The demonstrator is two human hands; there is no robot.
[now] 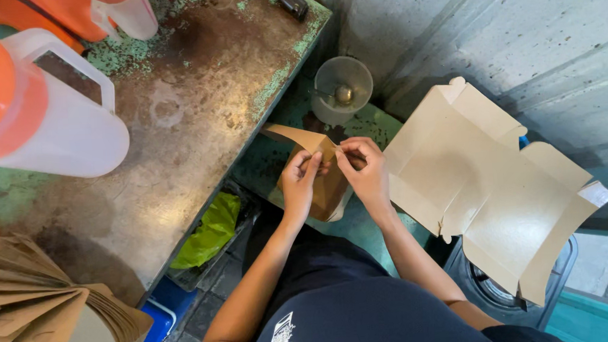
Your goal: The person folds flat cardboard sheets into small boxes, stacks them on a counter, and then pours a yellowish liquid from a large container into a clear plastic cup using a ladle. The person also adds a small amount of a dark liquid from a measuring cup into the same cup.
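A small brown cardboard box (322, 184), partly folded, is held in front of the body, over the lower green shelf (269, 162) and just beside the worn metal tabletop (190, 121). Its upper edge is pinched by the left hand (299, 181) and the right hand (365, 171), fingertips closed on the card from both sides so the fold is kept steady. One long flap (291, 133) is left free and curls up to the left. A flat, unfolded box blank (485, 189) is propped to the right, near the right hand. A stack of folded brown blanks (33, 303) lies at the table's near corner. A translucent jug with an orange lid (37, 108) stands well apart from the work.
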